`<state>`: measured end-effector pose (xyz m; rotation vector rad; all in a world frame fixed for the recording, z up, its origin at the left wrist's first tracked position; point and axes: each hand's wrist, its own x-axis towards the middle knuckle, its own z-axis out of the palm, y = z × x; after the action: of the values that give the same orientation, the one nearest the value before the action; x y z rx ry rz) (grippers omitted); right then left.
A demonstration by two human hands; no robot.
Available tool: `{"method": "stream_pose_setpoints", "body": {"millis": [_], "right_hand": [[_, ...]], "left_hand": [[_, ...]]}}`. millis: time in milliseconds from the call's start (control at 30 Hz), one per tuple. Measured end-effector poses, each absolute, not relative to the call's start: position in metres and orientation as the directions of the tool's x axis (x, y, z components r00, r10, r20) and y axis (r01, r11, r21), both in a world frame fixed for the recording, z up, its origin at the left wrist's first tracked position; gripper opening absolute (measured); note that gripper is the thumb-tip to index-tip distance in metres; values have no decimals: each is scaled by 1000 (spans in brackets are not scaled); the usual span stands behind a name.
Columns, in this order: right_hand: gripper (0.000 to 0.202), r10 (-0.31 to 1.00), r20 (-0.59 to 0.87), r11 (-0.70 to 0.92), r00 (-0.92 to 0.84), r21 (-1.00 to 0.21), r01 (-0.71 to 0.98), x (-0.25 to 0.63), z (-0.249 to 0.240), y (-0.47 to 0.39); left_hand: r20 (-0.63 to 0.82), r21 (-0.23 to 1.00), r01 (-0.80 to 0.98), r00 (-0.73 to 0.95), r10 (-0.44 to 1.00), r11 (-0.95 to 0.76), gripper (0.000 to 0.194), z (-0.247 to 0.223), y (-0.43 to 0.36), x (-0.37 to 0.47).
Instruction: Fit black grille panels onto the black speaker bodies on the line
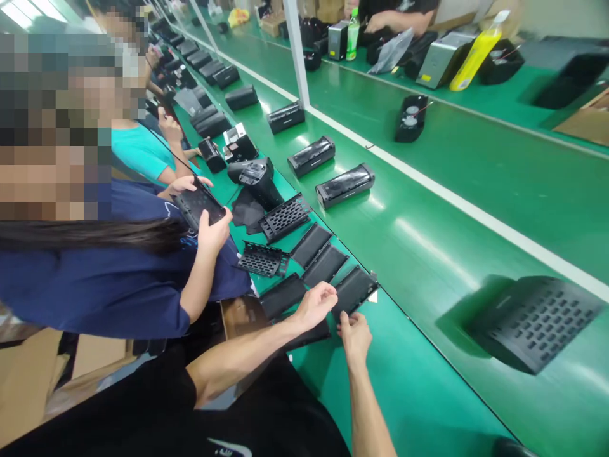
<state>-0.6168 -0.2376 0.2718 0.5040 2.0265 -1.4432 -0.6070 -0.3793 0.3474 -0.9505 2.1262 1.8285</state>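
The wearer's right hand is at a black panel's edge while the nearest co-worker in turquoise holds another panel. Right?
Wrong colour: the head view shows the nearest co-worker in navy. The right hand, black panel and held panel are as stated.

Along the counter's (pixel 404 374) far edge, left to right, are a grille (pixel 285 217), two panels (pixel 324 265) and a third panel (pixel 356 285); toward its near edge are a second grille (pixel 263 259) and, right of that, two further panels (pixel 284 296); beyond the far edge, on the conveyor (pixel 428 216), a row of housings (pixel 311 157) runs leftward, with another housing (pixel 537 324) at right; two bottles (pixel 478 54) stand behind the conveyor
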Motion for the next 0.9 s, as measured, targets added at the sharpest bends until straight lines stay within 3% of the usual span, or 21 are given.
{"method": "stream_pose_setpoints", "body": {"millis": [133,233,267,333,400,467,567,700,900], "right_hand": [[47,-80,-645,353,-760,-732,583,-632,291,-209],[61,-206,-640,340,-740,-756,559,-629,334,-157],[62,-246,-643,341,-725,-758,556,-625,349,-140],[59,-300,-657,355,-691,-750,558,-613,376,-111],[56,-313,-678,370,-665,-732,572,-599,394,-90],[55,-273,-700,373,-660,-710,598,-582,401,-75],[58,-98,-709,299,-699,-691,658,-548,397,-64],[72,188,-676,52,-712,-717,695,-494,386,-67],[49,251,-798,-377,-548,-602,704,-454,396,-95]], "left_hand": [[-423,853,-511,-794,-437,103,29,363,-387,-616],[-518,837,-547,-783,-344,-16,39,375,-392,-627],[-593,803,-589,-773,-225,-92,42,379,-392,-630],[-713,657,-726,-686,149,-203,47,384,-390,-634],[-703,490,-853,-510,496,-182,51,385,-383,-633],[-651,425,-893,-415,636,-148,51,384,-375,-624],[-633,412,-887,-442,636,-207,48,383,-362,-605],[-630,376,-879,-474,615,-293,39,388,-352,-584],[-635,397,-863,-505,584,-314,41,400,-343,-566]]}}
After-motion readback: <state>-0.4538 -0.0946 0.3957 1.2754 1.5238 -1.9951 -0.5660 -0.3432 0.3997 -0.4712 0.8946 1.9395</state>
